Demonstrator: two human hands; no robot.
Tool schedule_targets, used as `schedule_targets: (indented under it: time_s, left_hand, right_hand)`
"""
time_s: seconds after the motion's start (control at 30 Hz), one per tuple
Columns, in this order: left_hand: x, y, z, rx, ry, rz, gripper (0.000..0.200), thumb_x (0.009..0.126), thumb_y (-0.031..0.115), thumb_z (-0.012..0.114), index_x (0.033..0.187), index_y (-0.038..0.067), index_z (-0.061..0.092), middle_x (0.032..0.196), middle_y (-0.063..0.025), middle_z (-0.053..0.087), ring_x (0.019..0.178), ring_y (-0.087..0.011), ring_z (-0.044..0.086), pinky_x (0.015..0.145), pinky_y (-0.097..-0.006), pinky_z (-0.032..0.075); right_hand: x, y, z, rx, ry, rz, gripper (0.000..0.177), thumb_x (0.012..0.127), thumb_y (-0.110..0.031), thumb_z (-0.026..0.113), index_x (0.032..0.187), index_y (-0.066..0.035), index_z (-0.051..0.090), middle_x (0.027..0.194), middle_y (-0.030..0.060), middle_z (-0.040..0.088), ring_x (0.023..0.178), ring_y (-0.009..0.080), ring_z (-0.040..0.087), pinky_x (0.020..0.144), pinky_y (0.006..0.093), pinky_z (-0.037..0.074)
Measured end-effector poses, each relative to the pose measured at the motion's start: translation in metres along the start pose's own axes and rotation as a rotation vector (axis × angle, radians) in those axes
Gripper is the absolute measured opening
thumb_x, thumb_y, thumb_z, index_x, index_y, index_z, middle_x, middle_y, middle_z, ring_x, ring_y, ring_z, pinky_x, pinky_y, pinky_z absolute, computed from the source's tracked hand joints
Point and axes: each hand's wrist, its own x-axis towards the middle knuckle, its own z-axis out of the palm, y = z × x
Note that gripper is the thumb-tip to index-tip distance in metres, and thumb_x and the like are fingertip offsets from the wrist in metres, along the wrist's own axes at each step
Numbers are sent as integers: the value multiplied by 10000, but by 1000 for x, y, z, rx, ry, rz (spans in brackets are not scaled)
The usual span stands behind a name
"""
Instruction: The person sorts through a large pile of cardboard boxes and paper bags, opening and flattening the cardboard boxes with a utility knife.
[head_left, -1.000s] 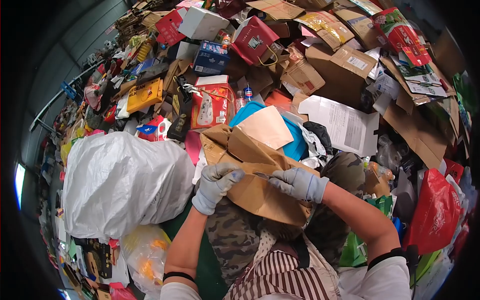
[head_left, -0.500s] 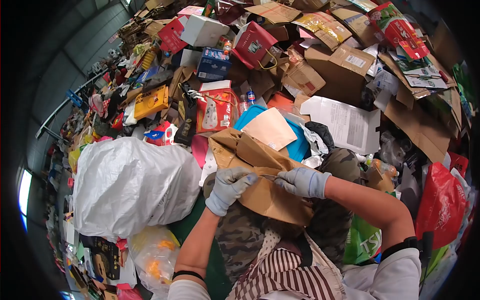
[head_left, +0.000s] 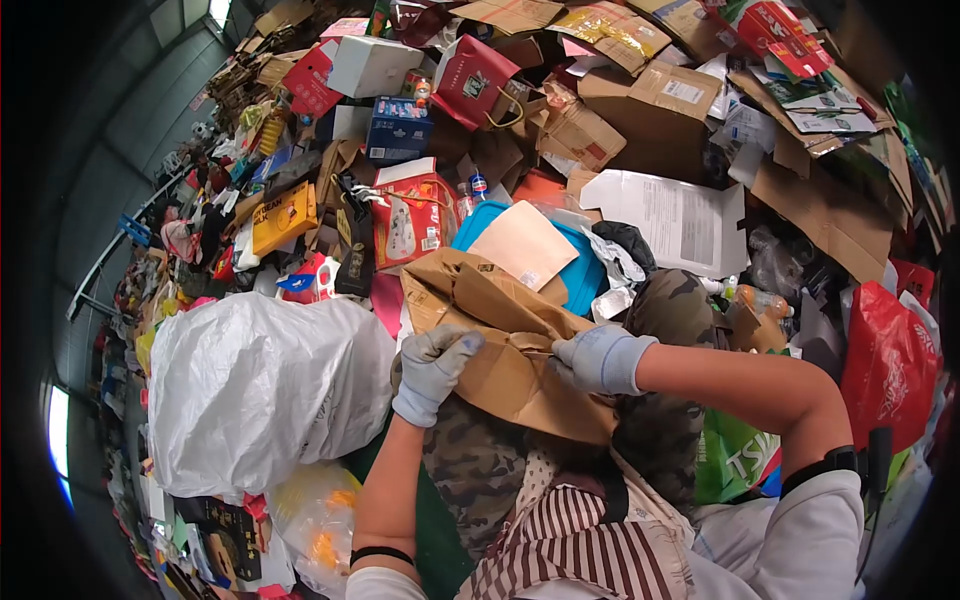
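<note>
Across my lap lies a creased brown paper bag (head_left: 500,385), its folds standing up toward the pile. My left hand (head_left: 437,372), in a pale work glove, is closed at the bag's left edge; whatever its fingers hold is hidden. On the other side, my right hand (head_left: 605,360), gloved alike, pinches the bag near its middle fold. A thin strip shows at the right fingertips, too small to name. Just beyond the bag are a blue plastic tray (head_left: 585,270) and a flat beige sheet (head_left: 522,245) resting over it.
A large white sack (head_left: 270,390) bulges at my left, above a clear bag with orange items (head_left: 320,520). Mixed cardboard and packaging pile up ahead, including a red printed box (head_left: 412,220) and an opened white carton (head_left: 665,220). A red bag (head_left: 890,350) is at right.
My hands are farther apart: the left has moved left and slightly down, while the right stays by the fold. The thin strip no longer spans between them. The view has shifted slightly.
</note>
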Motion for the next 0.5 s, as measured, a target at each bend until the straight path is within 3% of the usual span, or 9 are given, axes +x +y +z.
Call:
schedule_targets:
  time_s: [0.07,0.1,0.2,0.33,0.5]
  left_hand:
    - [1,-1,-1,9,26,40,174,826,173,691,832,-1,686,602,72,537,539,1,407,483,-172,331]
    - [1,11,-8,28,-42,-149,128,827,133,658,831,5,668,727,12,629,665,-41,533,615,-194,423]
    - [4,-1,-6,-45,-13,-103,127,824,132,662,833,6,669,718,17,624,651,-31,518,595,-187,411]
    - [7,3,-8,-44,-45,-78,127,821,133,664,836,7,670,726,22,624,651,-26,512,586,-185,405]
    - [5,0,-11,-55,-51,-50,112,815,120,665,838,11,671,727,28,622,648,-21,505,581,-181,398]
  right_hand:
    - [-4,9,7,12,45,9,349,941,-347,385,935,-45,560,832,202,625,818,359,611,744,441,467]
    - [0,25,18,154,147,-26,345,948,-360,382,927,-51,535,786,201,610,766,366,604,714,454,460]
    - [1,30,22,234,279,-106,327,947,-360,385,950,-64,525,752,188,609,736,369,604,703,458,461]
    - [1,7,17,2,101,6,325,937,-349,403,909,-60,548,737,185,609,721,368,602,697,460,460]
    - [5,14,22,71,146,-57,326,936,-351,414,930,-62,564,740,185,611,707,369,597,679,460,458]
